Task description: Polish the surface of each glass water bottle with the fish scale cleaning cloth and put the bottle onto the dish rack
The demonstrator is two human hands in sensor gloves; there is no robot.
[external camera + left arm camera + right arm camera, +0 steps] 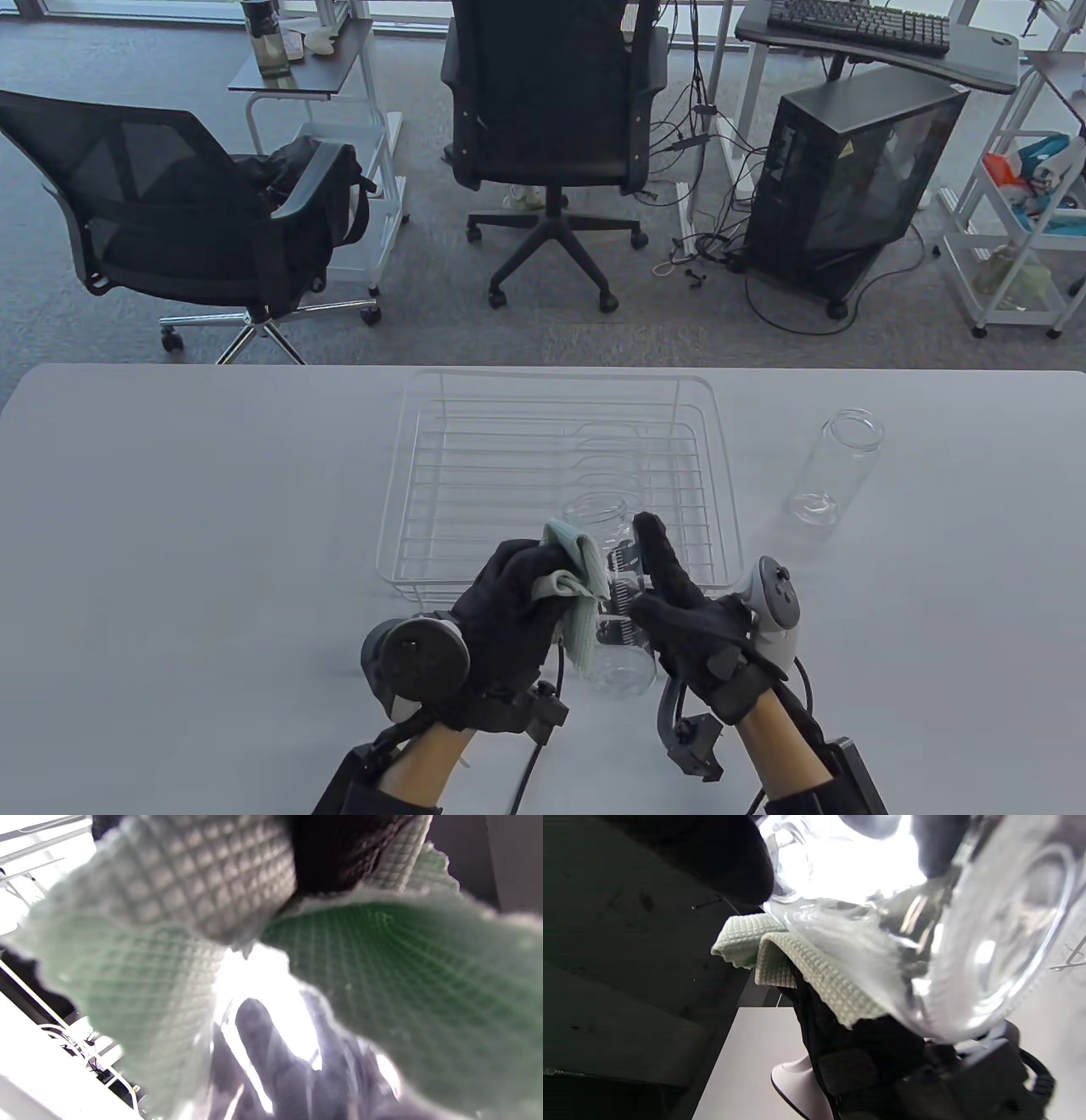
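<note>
Both hands grip bottle (pixel 612 594) and cloth (pixel 577 586); rack (pixel 556 407) behind, second bottle (pixel 836 467) right.

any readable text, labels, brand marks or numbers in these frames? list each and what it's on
Nothing can be read in any of the three views.
Held bottle: dark printed marks on the glass, too small and blurred to read.
PC tower: a small yellow sticker, too small to read.
Keyboard: key legends too small.
Cloth, dish rack, second bottle: no print visible.
</note>
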